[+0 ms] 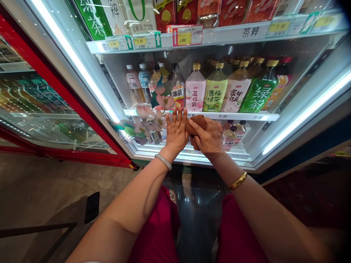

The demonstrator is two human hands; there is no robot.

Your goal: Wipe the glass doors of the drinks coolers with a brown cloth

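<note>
My left hand (pixel 177 130) lies flat against the glass door of a lit drinks cooler, its fingers spread and pointing up, with nothing held. Beside it, my right hand (pixel 208 136) grips a brown cloth (pixel 197 122) that rests against the same glass. The cloth sits between the two hands, just right of my left fingers. A floral decal (pixel 148 122) with pink petals and green leaves is on the glass to the left of my left hand. Behind the hands is a shelf edge (pixel 238 116) with a pink bottle (pixel 195 89) and several others on it.
An upper shelf (pixel 214 38) with price tags holds more drinks. At the left is a red-framed cooler (pixel 82 109). A dark phone-like object (pixel 92 207) shows at the lower left, near a dark bar (pixel 35 230). My legs are below, between my forearms.
</note>
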